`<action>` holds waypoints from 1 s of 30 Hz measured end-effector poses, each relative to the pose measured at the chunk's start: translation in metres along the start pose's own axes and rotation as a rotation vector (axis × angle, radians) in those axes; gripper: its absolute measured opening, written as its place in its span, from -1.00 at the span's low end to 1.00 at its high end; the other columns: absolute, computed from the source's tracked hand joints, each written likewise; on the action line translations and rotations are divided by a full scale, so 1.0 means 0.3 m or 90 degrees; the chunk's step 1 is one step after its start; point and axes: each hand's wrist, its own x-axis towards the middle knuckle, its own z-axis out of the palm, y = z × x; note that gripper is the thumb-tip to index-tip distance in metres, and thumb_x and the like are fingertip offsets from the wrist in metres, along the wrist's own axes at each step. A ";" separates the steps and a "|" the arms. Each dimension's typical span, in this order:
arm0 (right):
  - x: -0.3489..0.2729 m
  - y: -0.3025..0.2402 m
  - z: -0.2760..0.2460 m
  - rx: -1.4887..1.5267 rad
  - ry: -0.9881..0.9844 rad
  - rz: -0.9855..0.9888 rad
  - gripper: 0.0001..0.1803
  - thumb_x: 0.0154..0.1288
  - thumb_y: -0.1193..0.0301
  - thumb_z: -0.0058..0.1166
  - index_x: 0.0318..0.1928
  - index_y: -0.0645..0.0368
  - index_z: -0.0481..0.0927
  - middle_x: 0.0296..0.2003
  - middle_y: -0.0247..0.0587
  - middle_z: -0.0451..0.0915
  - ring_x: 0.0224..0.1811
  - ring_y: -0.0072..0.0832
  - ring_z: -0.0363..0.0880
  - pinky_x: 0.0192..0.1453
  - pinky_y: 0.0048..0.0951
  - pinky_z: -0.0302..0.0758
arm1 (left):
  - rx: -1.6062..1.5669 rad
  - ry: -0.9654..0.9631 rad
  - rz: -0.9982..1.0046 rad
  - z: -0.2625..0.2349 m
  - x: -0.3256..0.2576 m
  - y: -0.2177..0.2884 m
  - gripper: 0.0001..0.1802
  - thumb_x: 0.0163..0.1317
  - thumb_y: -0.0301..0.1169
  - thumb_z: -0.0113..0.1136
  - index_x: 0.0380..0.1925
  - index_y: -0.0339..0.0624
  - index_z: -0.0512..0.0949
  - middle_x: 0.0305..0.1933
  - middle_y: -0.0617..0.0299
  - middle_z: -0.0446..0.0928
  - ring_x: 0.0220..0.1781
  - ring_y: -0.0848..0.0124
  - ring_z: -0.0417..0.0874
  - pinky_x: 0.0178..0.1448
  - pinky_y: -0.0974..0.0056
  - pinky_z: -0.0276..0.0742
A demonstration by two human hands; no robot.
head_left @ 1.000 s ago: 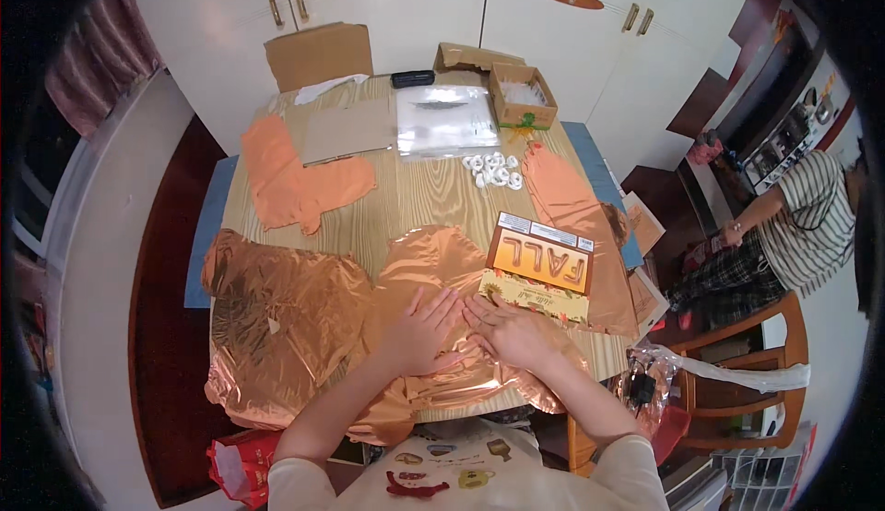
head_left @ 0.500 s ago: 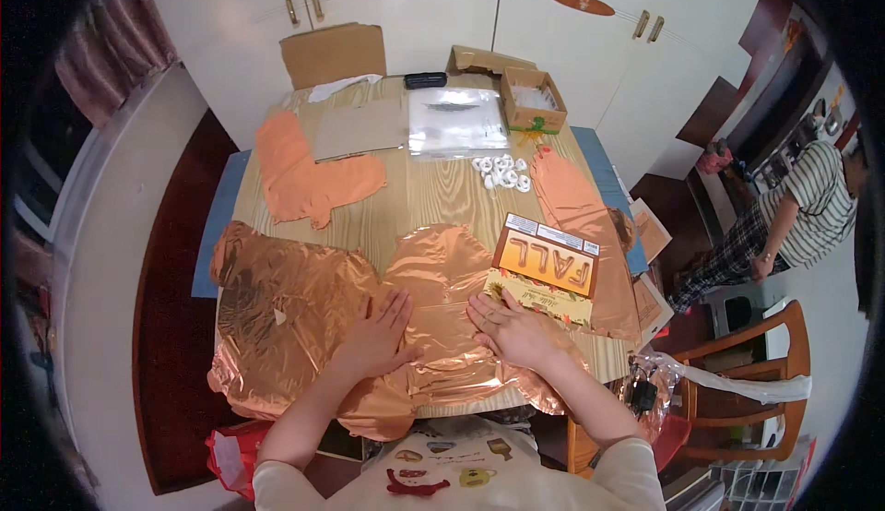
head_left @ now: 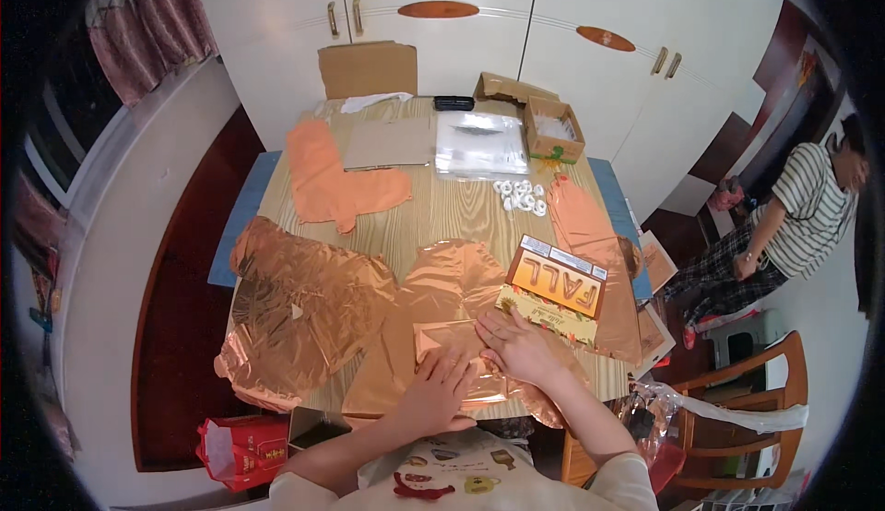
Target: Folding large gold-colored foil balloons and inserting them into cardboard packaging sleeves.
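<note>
Where the left hand [head_left: 444, 377] and right hand [head_left: 518, 343] lie on a copper foil sheet [head_left: 452, 271] at the near edge of a wood-grained table [head_left: 452, 207], the palms and the foil directly beneath them are hidden. The left forearm screens part of the sheet's near side, and the seam between it and the wrinkled foil piece [head_left: 313, 317] to its left is hard to make out. The wearer's pale printed shirt [head_left: 461, 474] is cut off by the lower edge; at far right, a second person in a striped top [head_left: 811, 197] stands near the dark rim, away from the table.

Both hands are palm down, fingers laid out flat, the left slightly nearer the body and angled up to the right, the right angled up to the left. Their fingertips lie close to each other; whether they touch is unclear, and the right thumb is poorly seen. The right hand sits just beside an orange and yellow printed package [head_left: 558, 280].
</note>
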 end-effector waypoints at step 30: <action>-0.097 0.199 -0.128 -0.169 0.013 0.106 -0.25 0.09 0.31 0.19 0.33 0.16 0.33 0.09 -0.05 0.56 0.13 -0.04 0.53 0.10 -0.17 0.56 | -0.889 0.062 -0.494 -0.123 -0.280 -0.186 -0.57 0.33 -0.43 -0.04 0.21 -0.13 0.41 -0.10 -0.06 0.59 -0.02 0.06 0.64 0.06 0.13 0.55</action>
